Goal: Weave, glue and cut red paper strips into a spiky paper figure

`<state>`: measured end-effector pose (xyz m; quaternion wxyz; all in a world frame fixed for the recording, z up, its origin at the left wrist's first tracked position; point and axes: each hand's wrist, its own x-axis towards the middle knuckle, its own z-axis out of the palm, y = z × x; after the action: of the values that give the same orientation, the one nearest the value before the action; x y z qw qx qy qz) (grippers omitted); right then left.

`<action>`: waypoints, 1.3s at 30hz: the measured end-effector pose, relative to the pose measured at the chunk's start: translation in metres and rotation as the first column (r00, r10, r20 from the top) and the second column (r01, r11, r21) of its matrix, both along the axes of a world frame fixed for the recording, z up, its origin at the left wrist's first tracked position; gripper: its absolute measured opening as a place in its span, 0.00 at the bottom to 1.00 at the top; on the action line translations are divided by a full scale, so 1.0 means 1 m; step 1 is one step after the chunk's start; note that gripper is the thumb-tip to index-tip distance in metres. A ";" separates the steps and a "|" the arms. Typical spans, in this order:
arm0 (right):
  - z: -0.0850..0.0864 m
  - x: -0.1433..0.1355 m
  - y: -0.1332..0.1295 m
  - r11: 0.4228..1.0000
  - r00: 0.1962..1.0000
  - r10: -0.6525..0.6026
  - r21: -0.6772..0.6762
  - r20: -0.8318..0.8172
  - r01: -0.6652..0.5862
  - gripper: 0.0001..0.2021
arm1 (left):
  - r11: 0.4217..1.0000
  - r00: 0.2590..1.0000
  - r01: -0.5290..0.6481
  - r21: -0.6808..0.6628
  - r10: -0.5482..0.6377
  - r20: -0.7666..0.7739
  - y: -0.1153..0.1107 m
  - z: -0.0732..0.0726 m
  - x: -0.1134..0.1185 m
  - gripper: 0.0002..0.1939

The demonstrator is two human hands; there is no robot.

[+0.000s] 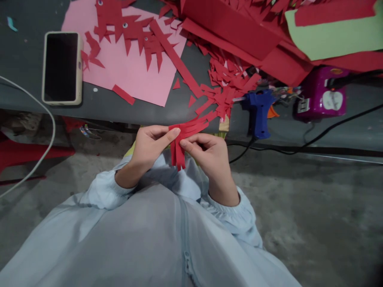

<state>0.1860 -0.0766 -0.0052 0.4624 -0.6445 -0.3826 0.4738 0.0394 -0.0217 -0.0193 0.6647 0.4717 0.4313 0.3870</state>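
Both hands pinch one red paper piece cut into strips [191, 126], held at the table's front edge above my lap. My left hand [152, 145] grips its left end, thumb on top. My right hand [209, 153] pinches it near the middle, just below the strips that fan out to the right. Other strips of the piece hang down between the hands. Just beyond lie loose red paper scraps [223, 95] and a long red strip [176, 57]. A blue glue gun [259, 113] rests to the right of my right hand.
Pink paper [119, 75] at the back left carries red paper figures [131, 32] with eyes. A phone [61, 67] lies left of it. Red sheets [233, 30] and a light green sheet [338, 36] are at the back right, near a purple power socket box [323, 93] with black cables.
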 end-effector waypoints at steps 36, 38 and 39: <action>-0.032 -0.009 -0.002 0.959 0.956 -0.220 0.136 -0.192 0.248 0.13 | 1.000 0.999 0.002 0.004 -0.002 0.048 0.005 0.000 0.002 0.15; -0.033 -0.008 -0.002 0.956 0.954 -0.231 0.137 -0.190 0.259 0.14 | 1.000 0.999 0.005 -0.002 -0.005 0.040 0.005 0.000 0.002 0.16; -0.033 -0.007 -0.002 0.956 0.954 -0.236 0.134 -0.183 0.262 0.14 | 1.000 0.999 0.009 -0.005 -0.008 0.036 0.005 0.000 0.002 0.16</action>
<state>0.1790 -0.0782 -0.0384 0.5978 -0.6078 -0.2947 0.4318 0.0412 -0.0167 -0.0194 0.6752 0.4648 0.4181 0.3916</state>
